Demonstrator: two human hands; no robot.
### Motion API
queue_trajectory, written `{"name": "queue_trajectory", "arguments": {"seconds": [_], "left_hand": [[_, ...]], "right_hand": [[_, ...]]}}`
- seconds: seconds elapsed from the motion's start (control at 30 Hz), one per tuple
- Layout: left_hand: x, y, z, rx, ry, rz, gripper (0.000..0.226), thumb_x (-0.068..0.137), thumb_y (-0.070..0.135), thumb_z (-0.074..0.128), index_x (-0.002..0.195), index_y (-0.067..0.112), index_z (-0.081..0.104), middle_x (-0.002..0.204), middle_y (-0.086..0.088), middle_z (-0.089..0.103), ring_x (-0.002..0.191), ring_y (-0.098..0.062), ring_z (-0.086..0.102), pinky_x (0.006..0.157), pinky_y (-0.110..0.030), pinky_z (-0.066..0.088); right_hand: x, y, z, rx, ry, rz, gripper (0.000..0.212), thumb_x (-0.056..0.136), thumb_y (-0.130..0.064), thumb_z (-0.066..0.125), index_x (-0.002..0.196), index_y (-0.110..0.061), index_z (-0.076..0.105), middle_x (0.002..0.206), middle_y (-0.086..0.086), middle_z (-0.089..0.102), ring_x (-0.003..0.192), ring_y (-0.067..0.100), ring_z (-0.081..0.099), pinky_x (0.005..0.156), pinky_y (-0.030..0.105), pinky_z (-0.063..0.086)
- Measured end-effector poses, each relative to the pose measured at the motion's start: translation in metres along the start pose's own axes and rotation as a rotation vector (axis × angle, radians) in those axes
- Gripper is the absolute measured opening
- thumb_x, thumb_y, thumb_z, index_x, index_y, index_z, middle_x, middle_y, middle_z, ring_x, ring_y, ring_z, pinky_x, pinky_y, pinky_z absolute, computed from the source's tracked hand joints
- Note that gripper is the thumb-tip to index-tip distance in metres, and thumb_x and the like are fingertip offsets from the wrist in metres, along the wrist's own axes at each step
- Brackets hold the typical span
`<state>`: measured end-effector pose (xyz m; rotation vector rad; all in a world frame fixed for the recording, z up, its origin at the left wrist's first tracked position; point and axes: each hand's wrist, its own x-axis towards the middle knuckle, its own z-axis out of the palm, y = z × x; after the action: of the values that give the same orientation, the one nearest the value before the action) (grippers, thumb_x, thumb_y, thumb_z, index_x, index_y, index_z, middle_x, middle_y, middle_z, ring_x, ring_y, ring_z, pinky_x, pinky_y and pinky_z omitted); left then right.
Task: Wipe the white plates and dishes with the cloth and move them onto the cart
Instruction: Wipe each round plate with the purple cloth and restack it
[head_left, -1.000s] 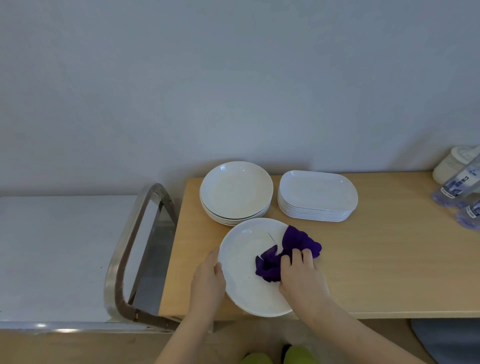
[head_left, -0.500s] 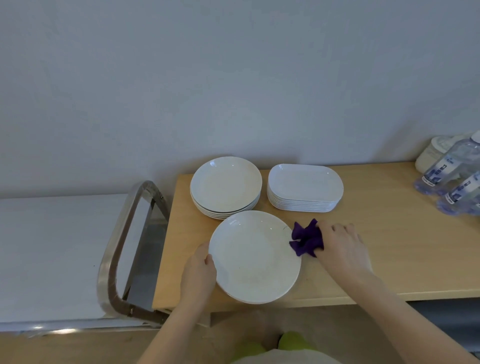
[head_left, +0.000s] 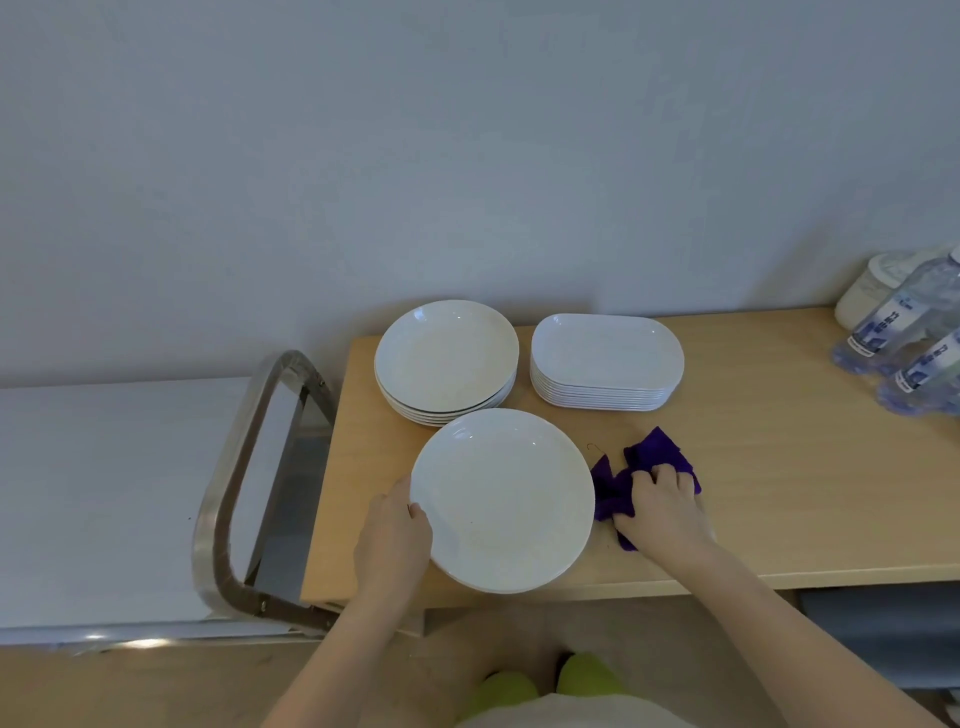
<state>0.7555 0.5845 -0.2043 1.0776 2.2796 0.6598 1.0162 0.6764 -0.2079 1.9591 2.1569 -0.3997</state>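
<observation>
On the far left we see the cart (head_left: 104, 493) waiting with a bare white top. Our left hand (head_left: 392, 540) grips the rim of the round plate (head_left: 501, 499) at the worktop (head_left: 779, 493) edge, probably to lift it across. Our right hand (head_left: 662, 512) clutches the purple cloth (head_left: 649, 457) on the worktop beside it, parked off the plate

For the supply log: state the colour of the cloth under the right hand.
Deep purple cloth, plain, no pattern; seen in the head view, beside the round plate.
</observation>
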Motion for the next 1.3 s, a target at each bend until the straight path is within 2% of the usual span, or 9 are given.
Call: {"name": "queue_trajectory", "arguments": {"seconds": [0.13,0.27,0.4,0.53,0.7,0.83,0.93,1.07,1.3], "left_hand": [[-0.001,-0.002,0.003,0.006,0.014,0.022,0.038,0.098,0.014,0.035,0.132,0.028,0.049,0.103,-0.001,0.060,0.077,-0.018,0.058,0.060,-0.026,0.046],[-0.003,0.004,0.003,0.031,0.068,-0.004,0.033,0.100,0.021,0.036,0.129,0.024,0.051,0.103,0.003,0.054,0.082,-0.010,0.054,0.068,-0.027,0.051],[0.016,0.019,-0.006,-0.026,0.117,-0.036,0.037,0.101,0.025,0.036,0.136,0.018,0.045,0.116,0.001,0.050,0.096,-0.016,0.051,0.079,-0.032,0.048],[0.049,0.032,-0.022,-0.059,0.174,-0.013,0.038,0.100,0.025,0.039,0.136,0.017,0.044,0.125,-0.002,0.054,0.104,-0.018,0.054,0.081,-0.034,0.049],[0.100,0.044,-0.033,0.002,0.229,-0.025,0.026,0.099,0.021,0.039,0.114,0.009,0.056,0.079,0.009,0.049,0.066,-0.005,0.044,0.053,-0.022,0.036],[0.129,0.052,-0.038,0.145,0.186,-0.012,0.028,0.096,0.019,0.042,0.119,0.006,0.052,0.115,-0.012,0.055,0.095,-0.025,0.052,0.068,-0.028,0.040],[0.145,0.059,-0.034,0.221,0.169,-0.023,0.031,0.093,0.016,0.042,0.121,0.004,0.047,0.123,-0.016,0.048,0.112,-0.034,0.046,0.087,-0.039,0.040],[0.162,0.058,-0.029,0.236,0.129,-0.062,0.026,0.092,0.011,0.042,0.116,0.003,0.048,0.118,-0.016,0.050,0.108,-0.032,0.047,0.085,-0.035,0.041],[0.180,0.049,-0.023,0.319,0.157,-0.020,0.038,0.099,0.038,0.043,0.118,0.007,0.050,0.118,-0.012,0.052,0.106,-0.027,0.054,0.085,-0.031,0.049]], "right_hand": [[0.001,-0.006,-0.008,0.081,-0.006,0.009,0.035,0.093,-0.038,0.046,0.122,-0.016,0.047,0.124,0.006,0.048,0.116,0.024,0.042,0.092,0.036,0.044],[0.004,-0.019,-0.029,0.223,0.194,-0.046,0.020,0.097,-0.026,0.040,0.100,-0.015,0.056,0.102,0.000,0.057,0.088,0.017,0.054,0.070,0.030,0.049],[0.019,-0.047,-0.051,0.371,0.302,-0.146,0.025,0.096,-0.019,0.042,0.072,-0.019,0.047,0.072,-0.003,0.049,0.060,0.012,0.044,0.049,0.026,0.038],[0.046,-0.077,-0.065,0.427,0.301,-0.249,0.023,0.099,-0.021,0.040,0.112,-0.014,0.057,0.103,0.003,0.060,0.085,0.016,0.057,0.068,0.028,0.047],[0.087,-0.114,-0.072,0.308,0.270,-0.282,0.023,0.097,-0.019,0.038,0.107,-0.007,0.054,0.105,0.009,0.057,0.094,0.025,0.051,0.070,0.031,0.039],[0.119,-0.135,-0.076,0.165,0.255,-0.330,0.033,0.096,-0.015,0.040,0.128,-0.007,0.045,0.126,0.009,0.049,0.115,0.026,0.045,0.085,0.033,0.041],[0.142,-0.146,-0.074,0.107,0.250,-0.344,0.036,0.094,-0.011,0.042,0.129,-0.007,0.042,0.129,0.008,0.046,0.120,0.024,0.041,0.087,0.031,0.040],[0.165,-0.156,-0.070,0.048,0.247,-0.347,0.037,0.090,-0.007,0.043,0.128,-0.004,0.040,0.126,0.011,0.046,0.119,0.026,0.042,0.090,0.030,0.039],[0.188,-0.164,-0.066,-0.056,0.230,-0.339,0.031,0.090,-0.003,0.044,0.122,-0.004,0.041,0.119,0.013,0.049,0.111,0.024,0.046,0.090,0.025,0.037]]}}
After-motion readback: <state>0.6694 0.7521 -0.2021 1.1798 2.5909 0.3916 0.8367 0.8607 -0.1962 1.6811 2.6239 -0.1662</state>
